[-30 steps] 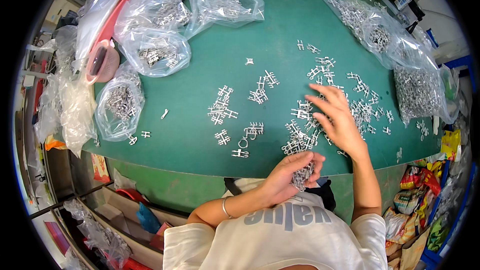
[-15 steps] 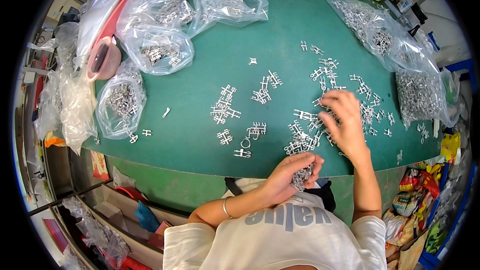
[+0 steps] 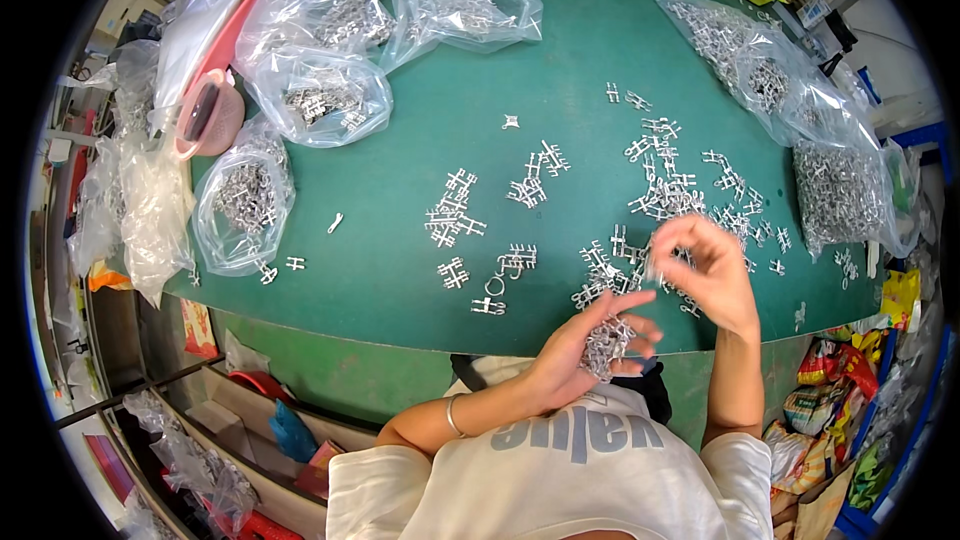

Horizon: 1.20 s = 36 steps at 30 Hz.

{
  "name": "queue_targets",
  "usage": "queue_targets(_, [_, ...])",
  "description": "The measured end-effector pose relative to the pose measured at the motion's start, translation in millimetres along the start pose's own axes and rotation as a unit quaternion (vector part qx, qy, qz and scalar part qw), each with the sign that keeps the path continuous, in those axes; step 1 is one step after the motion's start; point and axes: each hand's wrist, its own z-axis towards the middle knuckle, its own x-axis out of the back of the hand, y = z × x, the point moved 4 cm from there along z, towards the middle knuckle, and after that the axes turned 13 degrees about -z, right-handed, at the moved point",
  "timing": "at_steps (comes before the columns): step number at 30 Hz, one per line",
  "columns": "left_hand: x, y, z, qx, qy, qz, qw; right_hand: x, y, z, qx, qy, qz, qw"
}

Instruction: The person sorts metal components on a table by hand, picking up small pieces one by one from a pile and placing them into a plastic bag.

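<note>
In the head view, a bunch of small metal pieces (image 3: 606, 345) is held in the left hand (image 3: 562, 348) at the near edge of the green table (image 3: 390, 230). The palm is cupped around the bunch, while the thumb and fingers are partly spread, so that much of the metal is left visible. The right hand (image 3: 712, 275) is held just to the right and slightly farther off, over the table. Its thumb and forefinger are bent narrowly toward each other; whether 1 piece is pinched at the blurred tips cannot be told.

Beyond the left hand, a heap of loose pieces (image 3: 598, 262) is partly hidden by the hands, and a scattered group (image 3: 655, 202) is spread farther off. More small clusters (image 3: 442, 228) are laid to the left, with 1 ring (image 3: 494, 286) among them. Similar grey metal is contained in a clear bag (image 3: 245, 195) on the left and in bulging bags (image 3: 840, 190) on the right.

As far as can be judged, only a small share of the loose metal is gathered in hand; the larger share is left on the table.
</note>
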Motion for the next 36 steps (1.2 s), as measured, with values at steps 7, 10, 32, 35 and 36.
queue_targets(7, [24, -9, 9, -0.007, -0.103, 0.097, 0.990, -8, -23, 8, 0.125, 0.078, -0.337, 0.930])
queue_targets(10, [26, -13, 10, 0.028, -0.127, 0.077, 0.989, -25, -11, 15, 0.160, 0.085, -0.445, 0.877])
queue_targets(32, [24, -11, 6, 0.016, -0.108, 0.045, 0.993, 9, -4, 14, 0.102, 0.144, -0.431, 0.885])
queue_targets(35, [25, -13, 8, 0.022, -0.109, 0.050, 0.993, -14, -5, 1, 0.120, 0.088, -0.490, 0.859])
queue_targets(36, [25, -14, 8, 0.026, -0.111, 0.054, 0.992, -17, 2, -1, 0.112, 0.096, -0.493, 0.858])
